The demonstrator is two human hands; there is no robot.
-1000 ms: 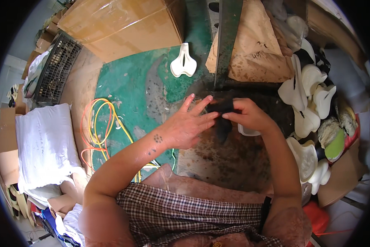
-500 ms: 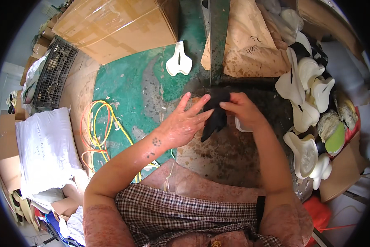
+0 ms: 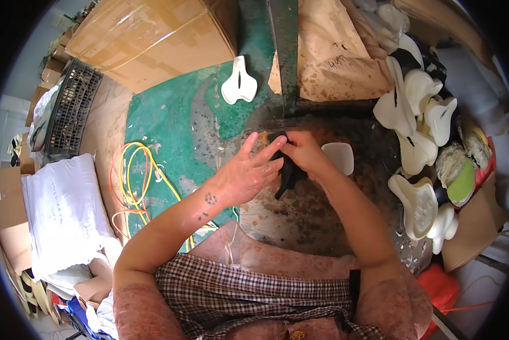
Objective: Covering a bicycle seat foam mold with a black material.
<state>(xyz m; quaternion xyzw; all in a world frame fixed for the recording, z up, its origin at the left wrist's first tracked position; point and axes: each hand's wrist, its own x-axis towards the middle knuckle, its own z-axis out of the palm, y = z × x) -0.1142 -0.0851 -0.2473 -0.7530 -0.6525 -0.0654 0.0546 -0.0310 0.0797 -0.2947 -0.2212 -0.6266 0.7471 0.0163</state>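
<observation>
In front of me, both hands meet at a limp black piece of cloth, its lower end hanging in a point above the stained work surface. My right hand pinches its upper part between thumb and fingers. My left hand, wet-looking, lies along its left side with two fingers stretched up and apart. Another left finger presses on the cloth; the left thumb is hidden beneath. Just right of my right hand stands a white square dish. Farther off, a white bicycle saddle shell rests on the green floor.
Several cream saddle pieces pile up on the right. A dark metal post rises beyond my hands, beside brown paper. A large cardboard box stands far left. Yellow and orange hoses coil on the floor beside a white sack.
My right hand has shifted left and closer to the left hand, bunching the black cloth more tightly. The white dish now shows more fully. The view has shifted slightly.
</observation>
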